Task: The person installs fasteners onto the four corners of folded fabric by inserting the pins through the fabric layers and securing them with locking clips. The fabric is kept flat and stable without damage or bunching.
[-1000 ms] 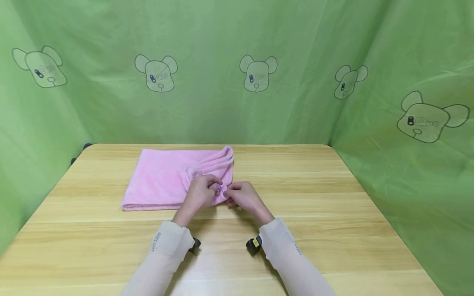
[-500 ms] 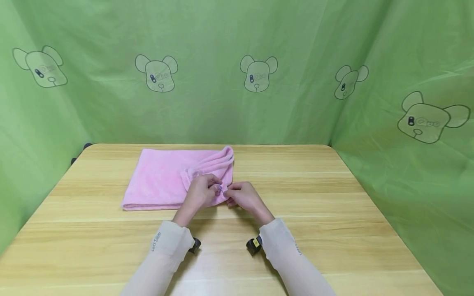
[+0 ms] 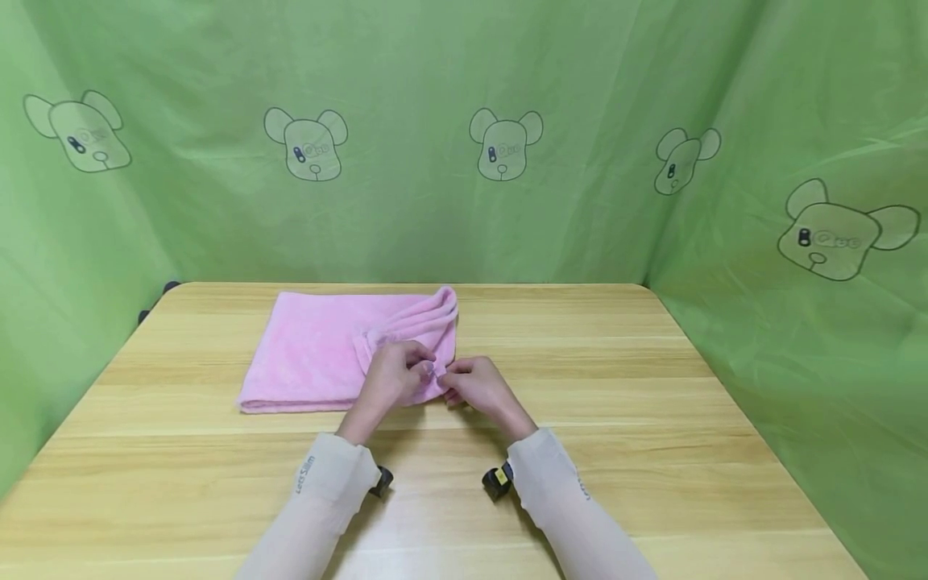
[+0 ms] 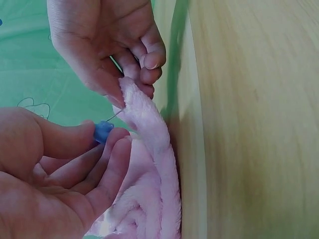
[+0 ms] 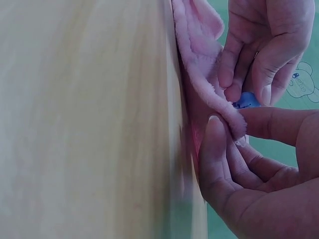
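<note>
A pink plush towel [image 3: 326,354] lies folded on the wooden table [image 3: 616,387], its right end bunched into folds. Both hands meet at its near right corner. My left hand [image 3: 419,372] pinches a blue-headed pin [image 4: 103,132] between thumb and fingers, and the thin needle points into the towel edge [image 4: 149,134]. My right hand [image 3: 451,377] pinches the towel corner [image 5: 232,117] between thumb and fingers. In the right wrist view the blue pin head [image 5: 246,101] sits just behind that corner. The needle tip is hidden in the pile.
Green cloth with bear-head prints [image 3: 505,145] walls the table at the back and both sides. Small black wrist cameras [image 3: 497,478] hang under both sleeves near the table's front. Bare wood lies to the right of the towel and in front of the hands.
The hands have barely moved. The left fingertips have closed in slightly on the right hand, and the blue pin head shows less from the head view.
</note>
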A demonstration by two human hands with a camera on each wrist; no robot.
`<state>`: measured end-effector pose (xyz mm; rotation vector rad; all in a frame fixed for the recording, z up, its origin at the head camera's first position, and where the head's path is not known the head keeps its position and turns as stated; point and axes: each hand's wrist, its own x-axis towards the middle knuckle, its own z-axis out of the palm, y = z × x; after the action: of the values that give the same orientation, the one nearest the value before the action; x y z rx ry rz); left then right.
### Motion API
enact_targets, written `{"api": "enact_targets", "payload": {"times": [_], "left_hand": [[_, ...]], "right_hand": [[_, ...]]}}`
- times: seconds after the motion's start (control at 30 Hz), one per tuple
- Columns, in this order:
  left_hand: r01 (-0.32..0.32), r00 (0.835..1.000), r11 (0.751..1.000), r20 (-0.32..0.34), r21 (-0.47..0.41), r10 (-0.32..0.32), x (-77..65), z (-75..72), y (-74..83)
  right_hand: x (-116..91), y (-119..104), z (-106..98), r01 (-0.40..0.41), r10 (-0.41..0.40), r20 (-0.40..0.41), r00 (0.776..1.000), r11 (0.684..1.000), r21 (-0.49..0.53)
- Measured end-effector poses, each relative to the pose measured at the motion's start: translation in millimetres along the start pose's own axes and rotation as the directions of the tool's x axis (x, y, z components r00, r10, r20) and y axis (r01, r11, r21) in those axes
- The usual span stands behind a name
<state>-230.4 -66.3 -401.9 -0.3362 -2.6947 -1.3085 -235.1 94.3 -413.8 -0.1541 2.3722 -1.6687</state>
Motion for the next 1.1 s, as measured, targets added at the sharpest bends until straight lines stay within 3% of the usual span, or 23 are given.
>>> {"api": "enact_targets", "payload": {"times": [0.3, 0.57, 1.1], "left_hand": [[-0.002, 1.000, 1.000, -0.002, 0.000, 0.002, -0.8, 1.0, -1.4], [-0.011, 1.000, 1.000, -0.007, -0.008, 0.011, -0.3, 1.5, -2.9], [0.023, 1.000, 1.000, 0.010, -0.016, -0.023, 0.9, 1.9, -2.9]], "right_hand": [[-0.7, 1.3, -2.2, 0.057, -0.058, 0.034, 0.998, 0.998, 0.014], [2.7, 2.9, 0.3, -0.004, 0.004, 0.011, 1.000, 1.000, -0.005], [0.5, 1.3, 0.3, 0.002, -0.002, 0.008, 1.000, 1.000, -0.003]]}}
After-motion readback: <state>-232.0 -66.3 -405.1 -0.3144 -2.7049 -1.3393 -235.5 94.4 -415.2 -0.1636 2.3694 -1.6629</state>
